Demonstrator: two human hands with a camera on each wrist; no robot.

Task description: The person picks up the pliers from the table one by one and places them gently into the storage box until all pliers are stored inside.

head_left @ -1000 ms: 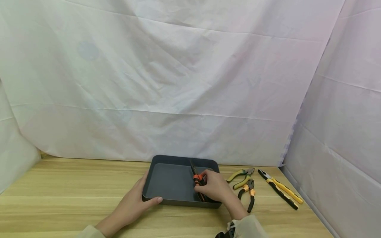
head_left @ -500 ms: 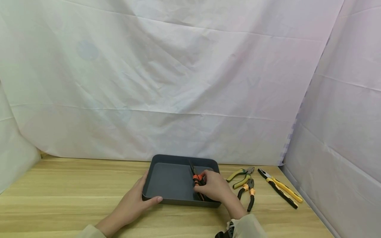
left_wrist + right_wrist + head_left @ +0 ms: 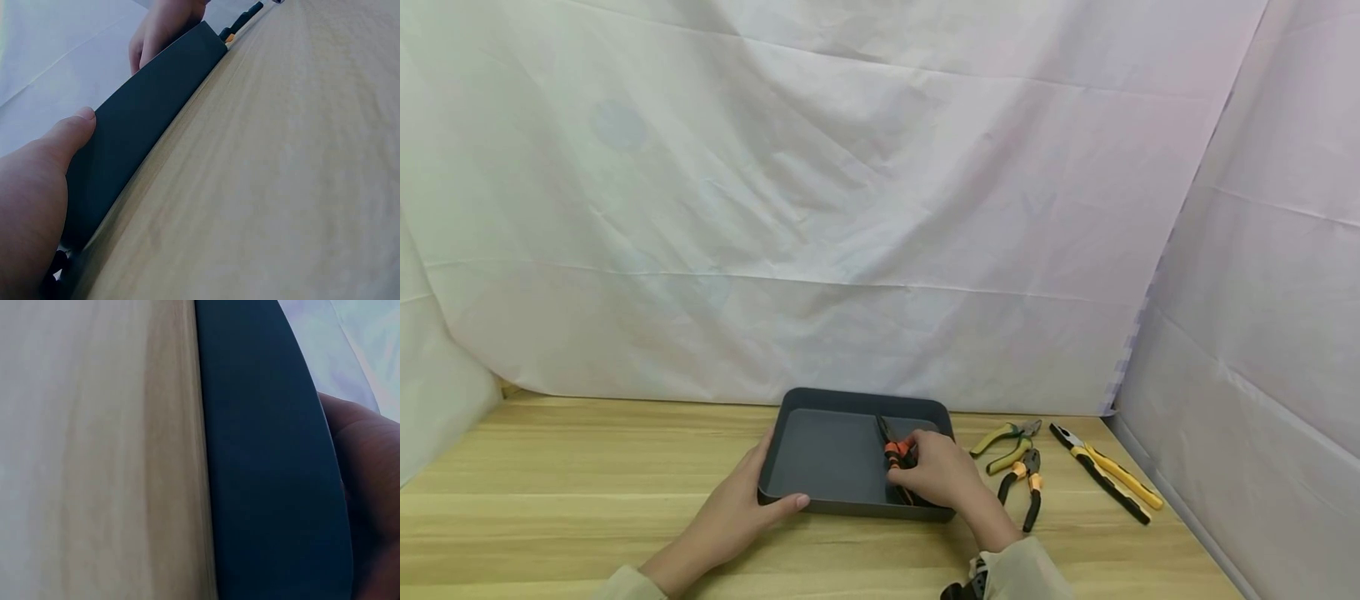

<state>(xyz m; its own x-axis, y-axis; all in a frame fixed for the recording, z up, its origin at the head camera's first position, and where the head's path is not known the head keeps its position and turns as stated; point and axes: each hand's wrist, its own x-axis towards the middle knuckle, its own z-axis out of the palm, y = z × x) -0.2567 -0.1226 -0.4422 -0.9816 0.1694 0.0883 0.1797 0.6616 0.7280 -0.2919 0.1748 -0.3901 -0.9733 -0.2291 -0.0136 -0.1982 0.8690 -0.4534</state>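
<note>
A dark grey rectangular tray (image 3: 827,454) sits on the wooden table. My left hand (image 3: 748,508) grips its near left corner, thumb against the front wall and fingers along the left side. In the left wrist view that thumb presses on the tray wall (image 3: 144,94). Inside the tray's right part, my right hand (image 3: 936,471) pinches red-orange and black handled pliers (image 3: 897,454), their dark jaws pointing to the back wall. The hand hides part of the handles. In the right wrist view my right fingers (image 3: 369,450) are behind the tray wall (image 3: 269,456).
Right of the tray lie green-handled pliers (image 3: 1011,442), orange and black handled pliers (image 3: 1030,483) and, farther right, larger yellow and black pliers (image 3: 1108,475). A white cloth (image 3: 850,208) hangs behind the wooden table (image 3: 587,483), with another cloth wall at the right.
The tips of the pliers in my right hand have dropped slightly toward the tray floor. My left hand stays at the tray's corner, and the other pliers lie as before.
</note>
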